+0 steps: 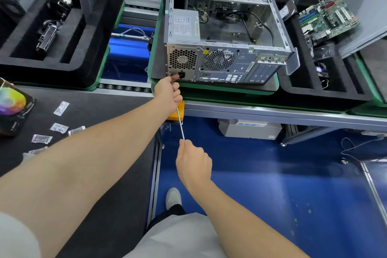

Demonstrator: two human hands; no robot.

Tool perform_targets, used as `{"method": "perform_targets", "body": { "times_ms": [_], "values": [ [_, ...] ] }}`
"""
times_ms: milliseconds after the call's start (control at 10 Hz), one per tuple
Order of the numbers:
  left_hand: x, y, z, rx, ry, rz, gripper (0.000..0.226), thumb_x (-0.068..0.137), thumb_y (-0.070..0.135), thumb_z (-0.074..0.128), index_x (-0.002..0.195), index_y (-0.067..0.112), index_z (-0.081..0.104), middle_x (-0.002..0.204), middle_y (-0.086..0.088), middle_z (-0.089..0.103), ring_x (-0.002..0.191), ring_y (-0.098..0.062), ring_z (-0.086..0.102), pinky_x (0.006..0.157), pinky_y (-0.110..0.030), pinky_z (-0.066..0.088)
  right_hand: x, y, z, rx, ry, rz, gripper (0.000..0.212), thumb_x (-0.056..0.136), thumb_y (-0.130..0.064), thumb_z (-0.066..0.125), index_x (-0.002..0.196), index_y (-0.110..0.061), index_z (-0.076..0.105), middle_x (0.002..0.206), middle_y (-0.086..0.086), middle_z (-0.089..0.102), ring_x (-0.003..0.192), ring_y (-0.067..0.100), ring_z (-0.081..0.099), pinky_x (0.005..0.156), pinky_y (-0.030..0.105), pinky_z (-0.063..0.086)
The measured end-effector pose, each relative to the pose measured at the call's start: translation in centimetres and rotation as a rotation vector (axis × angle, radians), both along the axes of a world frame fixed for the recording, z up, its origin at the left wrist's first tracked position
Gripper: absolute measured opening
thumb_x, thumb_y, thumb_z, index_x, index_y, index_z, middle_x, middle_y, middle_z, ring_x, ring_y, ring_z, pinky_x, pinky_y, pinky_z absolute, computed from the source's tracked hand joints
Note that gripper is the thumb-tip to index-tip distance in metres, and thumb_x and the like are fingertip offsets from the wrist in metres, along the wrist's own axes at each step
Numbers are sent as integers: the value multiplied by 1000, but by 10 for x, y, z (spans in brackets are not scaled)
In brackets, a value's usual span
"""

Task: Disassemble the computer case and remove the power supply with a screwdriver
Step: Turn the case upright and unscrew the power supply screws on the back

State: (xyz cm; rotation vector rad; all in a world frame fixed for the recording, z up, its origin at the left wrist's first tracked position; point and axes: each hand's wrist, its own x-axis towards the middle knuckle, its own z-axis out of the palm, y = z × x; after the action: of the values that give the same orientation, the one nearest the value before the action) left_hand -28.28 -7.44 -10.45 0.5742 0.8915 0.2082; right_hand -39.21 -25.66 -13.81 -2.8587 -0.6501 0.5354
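Guiding the screwdriver tip to the case's rear corner, the left hand curls round the shaft; the right hand grips the handle for turning. The power supply sits inside that corner.

The computer case lies on its side with the cover off on a green-edged tray, its rear panel facing the person. The power supply sits in the near left corner of the case. The left hand curls its fingers round the screwdriver close to the tip, which meets the lower left corner of the rear panel beside the power socket. The right hand grips the handle end (the handle itself is hidden in the fist). A motherboard rests on the black foam tray to the right. Small clear packets are scattered on the dark desk at the left.
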Motion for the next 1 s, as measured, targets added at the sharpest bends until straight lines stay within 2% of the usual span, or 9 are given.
{"method": "perform_targets", "body": {
  "times_ms": [100, 200, 300, 400, 500, 600, 700, 900, 1000],
  "values": [
    [1, -3, 4, 26, 20, 15, 28, 110, 33, 39, 107, 18, 63, 60, 6, 28, 49, -8, 14, 43, -24, 12, 3, -3, -5, 172, 92, -20, 40, 116, -40, 28, 87, -16, 42, 64, 0, 46, 51, 20, 50, 52, 36, 45],
    [1, -4, 7, 37, 39, 20, 27, 110, 34, 42, 113, 18, 63, 60, 6, 30, 49, -8, 16, 45, -24, 14, 8, -10, -3, 618, 540, -211, 53, 112, -48, 36, 78, -10, 52, 59, 10, 54, 47, 22, 65, 57, 43, 57],
    [-3, -2, 9, -2, -7, 1, 28, 111, 34, 39, 101, 18, 60, 61, 6, 25, 48, -9, 15, 42, -23, 13, 17, -19, 4, 945, 1182, -400, 52, 111, -54, 44, 83, -15, 64, 60, 6, 48, 47, 20, 48, 56, 35, 51],
    [-5, 0, 10, -93, -64, -1, 36, 111, 33, 36, 85, 18, 56, 58, 6, 24, 46, -9, 14, 40, -23, 11, 20, -27, 7, 1170, 1699, -463, 45, 111, -54, 44, 91, -18, 61, 63, 0, 43, 48, 13, 39, 54, 29, 46],
    [-6, 2, 11, -179, -107, 19, 41, 111, 32, 37, 77, 17, 56, 54, 6, 25, 42, -9, 14, 37, -22, 11, 15, -24, 12, 1376, 2126, -489, 35, 114, -45, 43, 101, -15, 54, 60, 2, 40, 40, 11, 36, 41, 24, 40],
    [-7, 6, 10, -214, -127, 8, 42, 111, 32, 37, 78, 16, 58, 51, 6, 27, 40, -9, 16, 35, -22, 13, 11, -16, 18, 1459, 2172, -437, 37, 116, -41, 37, 99, -11, 51, 57, 3, 39, 35, 13, 37, 36, 23, 37],
    [-8, 8, 8, -173, -108, -20, 42, 111, 34, 36, 83, 16, 62, 54, 7, 26, 42, -8, 16, 36, -22, 13, 12, -17, 19, 1265, 1849, -402, 40, 114, -47, 40, 91, -17, 53, 55, -2, 41, 35, 9, 37, 35, 22, 36],
    [-8, 7, 2, -74, -54, -34, 36, 110, 28, 33, 104, 14, 66, 60, 5, 33, 45, -8, 19, 39, -22, 16, 3, -7, 23, 699, 765, -313, 31, 109, -35, 33, 89, -13, 43, 62, 8, 43, 42, 20, 40, 44, 34, 41],
    [-5, 3, 2, -6, 2, -24, 30, 110, 24, 35, 104, 14, 62, 60, 4, 37, 46, -8, 21, 42, -22, 17, 3, -3, 18, 255, 271, -93, 25, 116, -36, 27, 98, -20, 35, 72, 5, 50, 53, 20, 42, 47, 33, 35]
  ]
}}
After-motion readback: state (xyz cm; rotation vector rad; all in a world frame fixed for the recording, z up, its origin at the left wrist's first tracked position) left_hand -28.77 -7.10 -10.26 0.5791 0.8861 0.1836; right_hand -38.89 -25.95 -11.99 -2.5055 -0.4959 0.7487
